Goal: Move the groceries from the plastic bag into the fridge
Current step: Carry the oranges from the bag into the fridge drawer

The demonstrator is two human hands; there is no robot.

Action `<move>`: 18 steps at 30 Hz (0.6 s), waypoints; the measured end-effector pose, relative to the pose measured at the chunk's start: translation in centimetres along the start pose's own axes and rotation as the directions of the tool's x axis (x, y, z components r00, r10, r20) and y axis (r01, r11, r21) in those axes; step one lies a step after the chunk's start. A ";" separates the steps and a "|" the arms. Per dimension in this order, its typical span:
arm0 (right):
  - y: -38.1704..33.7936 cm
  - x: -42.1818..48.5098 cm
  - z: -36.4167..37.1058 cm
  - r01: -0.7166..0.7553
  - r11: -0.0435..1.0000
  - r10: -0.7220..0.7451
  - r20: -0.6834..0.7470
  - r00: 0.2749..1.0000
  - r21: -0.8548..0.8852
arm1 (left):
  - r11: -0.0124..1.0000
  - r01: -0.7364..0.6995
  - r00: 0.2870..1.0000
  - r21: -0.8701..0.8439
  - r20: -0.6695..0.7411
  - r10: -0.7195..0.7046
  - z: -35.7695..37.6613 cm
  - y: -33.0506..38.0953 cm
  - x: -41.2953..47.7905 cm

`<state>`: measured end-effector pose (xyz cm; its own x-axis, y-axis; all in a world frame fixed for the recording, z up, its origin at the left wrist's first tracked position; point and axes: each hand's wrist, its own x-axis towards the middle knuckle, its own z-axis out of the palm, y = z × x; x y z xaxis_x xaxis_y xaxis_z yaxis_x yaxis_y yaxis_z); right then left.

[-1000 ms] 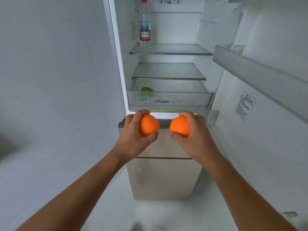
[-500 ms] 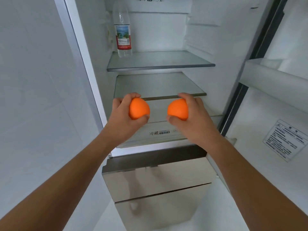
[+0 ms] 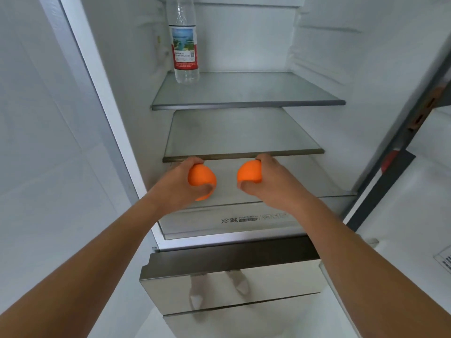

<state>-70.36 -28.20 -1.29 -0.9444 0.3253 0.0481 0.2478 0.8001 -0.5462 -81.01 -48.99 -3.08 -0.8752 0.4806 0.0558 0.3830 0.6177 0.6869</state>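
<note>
Two oranges are hovering at the mouth of the fridge (image 3: 244,32) in your head view. Your left hand (image 3: 178,184) is curling fingers and thumb round the left orange (image 3: 201,178), and your right hand (image 3: 271,181) is gripping the right orange (image 3: 249,170) the same way. You're holding both just in front of the lower glass shelf (image 3: 241,135), above the crisper drawer (image 3: 231,218), touching neither.

I'm reading this as mid-task. A water bottle (image 3: 184,45) is standing upright at the back left of the upper glass shelf (image 3: 244,91), while both oranges are waiting to be set down. The plastic bag isn't showing, so I can't tell what's left in it.

That smooth glass is looking like rolling ground for round fruit. Below, steel drawer fronts (image 3: 231,289) are mirroring your feet. A pale wall (image 3: 36,142) is flanking the left side, and the fridge door (image 3: 415,215) is standing open on the right.
</note>
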 end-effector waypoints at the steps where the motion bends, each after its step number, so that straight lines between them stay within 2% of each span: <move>1: 0.1 0.2 0.1 0.001 1.000 0.000 0.020 1.000 -0.015 | 1.000 0.014 1.000 0.014 0.015 -0.014 0.1 -0.3 0.3; 3: 0.3 0.7 0.2 -0.003 0.999 0.005 0.053 0.999 -0.032 | 0.997 0.031 0.997 0.072 0.071 -0.036 0.2 -0.4 0.9; 6: 0.4 1.3 0.2 -0.011 0.999 0.015 0.079 0.997 -0.052 | 0.968 -0.002 0.969 0.250 0.239 -0.060 0.0 0.3 1.8; 8: 0.4 1.5 0.1 -0.013 0.998 0.020 0.105 0.994 -0.067 | 0.912 -0.058 0.940 0.405 0.331 -0.088 0.1 1.1 2.5; 12: 0.7 1.6 -0.1 -0.011 0.996 0.023 0.147 0.989 -0.084 | 0.777 -0.116 0.878 0.618 0.430 -0.211 0.9 1.6 3.9; 15: 1.0 1.3 -0.2 -0.007 0.996 0.020 0.158 0.987 -0.084 | 0.712 -0.157 0.835 0.684 0.476 -0.274 1.6 1.5 4.2; 18: 1.1 1.0 -0.3 -0.003 0.996 0.017 0.156 0.988 -0.087 | 0.705 -0.143 0.830 0.695 0.471 -0.297 2.0 1.3 4.0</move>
<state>-70.95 -26.86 -1.57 -0.9622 0.2562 -0.0923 0.2688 0.8400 -0.4713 -83.44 -45.03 -3.38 -0.7010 0.5094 -0.4991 0.6003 0.7993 -0.0274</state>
